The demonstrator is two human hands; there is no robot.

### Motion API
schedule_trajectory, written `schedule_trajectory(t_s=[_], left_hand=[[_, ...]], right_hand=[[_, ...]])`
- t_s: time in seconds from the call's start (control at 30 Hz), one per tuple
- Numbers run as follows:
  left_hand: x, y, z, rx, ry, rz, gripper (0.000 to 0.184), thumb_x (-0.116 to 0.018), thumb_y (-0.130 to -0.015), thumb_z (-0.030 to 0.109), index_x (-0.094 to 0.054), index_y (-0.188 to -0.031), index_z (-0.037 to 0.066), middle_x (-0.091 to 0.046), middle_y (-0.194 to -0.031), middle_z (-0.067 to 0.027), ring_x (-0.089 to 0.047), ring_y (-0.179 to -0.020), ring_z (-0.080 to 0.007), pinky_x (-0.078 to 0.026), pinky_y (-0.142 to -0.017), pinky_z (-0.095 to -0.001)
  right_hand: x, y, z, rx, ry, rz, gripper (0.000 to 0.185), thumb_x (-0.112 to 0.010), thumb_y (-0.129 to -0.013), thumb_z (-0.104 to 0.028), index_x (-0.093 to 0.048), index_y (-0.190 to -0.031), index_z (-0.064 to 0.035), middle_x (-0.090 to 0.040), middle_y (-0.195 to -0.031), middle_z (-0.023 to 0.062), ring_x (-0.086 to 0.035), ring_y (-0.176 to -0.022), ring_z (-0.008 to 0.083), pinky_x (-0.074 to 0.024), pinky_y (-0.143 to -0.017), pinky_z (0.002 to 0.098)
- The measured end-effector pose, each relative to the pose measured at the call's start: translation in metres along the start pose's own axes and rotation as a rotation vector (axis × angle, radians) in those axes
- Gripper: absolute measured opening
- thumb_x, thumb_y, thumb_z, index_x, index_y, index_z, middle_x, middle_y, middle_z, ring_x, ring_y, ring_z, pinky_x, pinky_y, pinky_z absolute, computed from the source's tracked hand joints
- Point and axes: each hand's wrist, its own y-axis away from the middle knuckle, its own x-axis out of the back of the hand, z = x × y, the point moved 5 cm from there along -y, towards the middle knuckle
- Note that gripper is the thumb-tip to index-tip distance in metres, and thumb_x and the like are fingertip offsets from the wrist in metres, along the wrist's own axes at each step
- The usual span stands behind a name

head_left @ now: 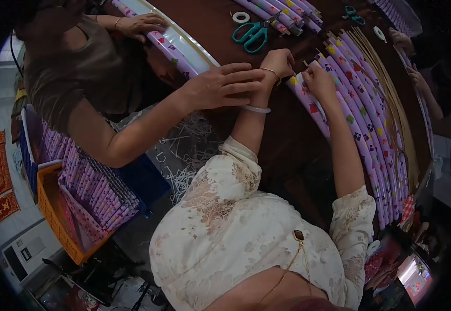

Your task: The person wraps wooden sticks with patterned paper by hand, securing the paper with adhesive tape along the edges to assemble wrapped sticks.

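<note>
My left hand (pixel 280 63), with a gold bracelet and a pale bangle at the wrist, has its fingers pinched together by the upper end of a purple patterned roll (pixel 308 103). Just to its right, my right hand (pixel 318 81) is closed above the same roll, its knuckles near the roll's edge. Whatever the fingertips of either hand hold is too small or hidden to tell. A co-worker's hand (pixel 220 85), fingers spread, overlaps my left wrist in view; I cannot tell whether it touches.
More purple rolls (pixel 370 119) and brown strips (pixel 391 103) lie to the right. Green-handled scissors (pixel 251 37) and a tape roll (pixel 241 17) sit at the top. The co-worker's other hand (pixel 142 25) rests on a long sheet. An orange crate (pixel 51 217) stands lower left.
</note>
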Motion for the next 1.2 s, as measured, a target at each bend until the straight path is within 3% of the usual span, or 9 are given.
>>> schedule_trajectory(t_s=[0.17,0.23,0.33,0.53,0.63,0.77,0.83,0.93,1.2], left_hand=[[-0.001,-0.001,-0.001,-0.009,-0.016,0.019,0.033,-0.078,-0.057,0.015,-0.061,-0.083,0.002,-0.065,-0.077,-0.0098,-0.064,-0.072,-0.0216,-0.050,-0.064,-0.0307],[-0.003,-0.002,-0.004,0.007,0.044,0.000,0.033,-0.078,-0.057,0.015,-0.061,-0.083,0.002,-0.065,-0.078,-0.0102,-0.063,-0.073,-0.0226,-0.050,-0.065,-0.0310],[-0.004,0.001,-0.001,0.010,-0.009,0.030,0.030,-0.076,-0.059,0.015,-0.063,-0.084,0.004,-0.065,-0.078,-0.0098,-0.063,-0.073,-0.0236,-0.050,-0.067,-0.0319],[-0.007,0.002,0.004,-0.077,-0.023,0.002,0.021,-0.069,-0.067,0.017,-0.068,-0.086,0.009,-0.067,-0.081,-0.0093,-0.063,-0.075,-0.0244,-0.050,-0.071,-0.0335],[-0.005,0.001,0.007,-0.071,-0.032,-0.041,0.020,-0.069,-0.068,0.019,-0.069,-0.085,0.008,-0.067,-0.082,-0.0099,-0.064,-0.076,-0.0244,-0.050,-0.072,-0.0338],[-0.006,0.001,0.005,-0.083,-0.010,-0.049,0.019,-0.068,-0.068,0.019,-0.070,-0.084,0.008,-0.067,-0.081,-0.0102,-0.063,-0.076,-0.0249,-0.050,-0.072,-0.0339],[-0.008,0.000,0.004,-0.118,0.007,-0.105,0.020,-0.068,-0.069,0.020,-0.070,-0.084,0.008,-0.067,-0.082,-0.0105,-0.063,-0.076,-0.0251,-0.049,-0.073,-0.0337],[-0.011,-0.003,0.003,-0.137,-0.042,-0.138,0.016,-0.067,-0.066,0.019,-0.071,-0.080,0.012,-0.067,-0.081,-0.0089,-0.063,-0.080,-0.0249,-0.049,-0.077,-0.0344],[-0.010,-0.003,0.006,-0.203,-0.087,-0.196,0.017,-0.064,-0.069,0.017,-0.070,-0.082,0.008,-0.066,-0.082,-0.0115,-0.063,-0.080,-0.0263,-0.049,-0.074,-0.0356]], right_hand=[[0.000,0.007,0.007,-0.099,-0.254,-0.072,0.015,-0.054,-0.080,-0.013,-0.059,-0.084,0.0011,-0.061,-0.063,0.0119,-0.059,-0.051,0.0175,-0.0464,-0.053,0.0299],[0.010,0.012,0.001,0.060,0.014,0.058,0.019,-0.057,-0.080,-0.018,-0.060,-0.088,-0.0013,-0.062,-0.066,0.0114,-0.061,-0.055,0.0205,-0.0477,-0.056,0.0317],[0.015,0.026,-0.010,-0.007,0.258,0.052,0.022,-0.060,-0.079,-0.024,-0.061,-0.089,-0.0039,-0.063,-0.071,0.0114,-0.062,-0.065,0.0256,-0.0481,-0.061,0.0353],[0.015,0.023,-0.008,-0.173,0.208,-0.102,0.025,-0.061,-0.078,-0.028,-0.060,-0.092,-0.0077,-0.064,-0.085,0.0133,-0.060,-0.086,0.0302,-0.0465,-0.072,0.0416],[0.010,0.022,0.000,-0.077,0.166,0.001,0.025,-0.060,-0.079,-0.026,-0.060,-0.089,-0.0040,-0.063,-0.075,0.0125,-0.061,-0.073,0.0289,-0.0459,-0.067,0.0385],[0.006,0.025,0.004,-0.046,0.099,0.006,0.024,-0.058,-0.081,-0.026,-0.057,-0.089,-0.0029,-0.062,-0.074,0.0122,-0.061,-0.073,0.0286,-0.0455,-0.066,0.0381],[0.004,0.026,0.006,-0.076,0.099,-0.013,0.024,-0.058,-0.081,-0.026,-0.053,-0.092,-0.0053,-0.063,-0.080,0.0152,-0.059,-0.078,0.0348,-0.0455,-0.068,0.0453],[0.004,0.028,0.004,-0.052,0.113,0.011,0.023,-0.055,-0.083,-0.025,-0.053,-0.093,-0.0036,-0.061,-0.074,0.0124,-0.060,-0.074,0.0277,-0.0452,-0.066,0.0372],[0.011,0.031,-0.013,-0.009,0.121,0.088,0.019,-0.058,-0.080,-0.023,-0.056,-0.088,-0.0063,-0.062,-0.076,0.0111,-0.061,-0.072,0.0291,-0.0462,-0.063,0.0395]])
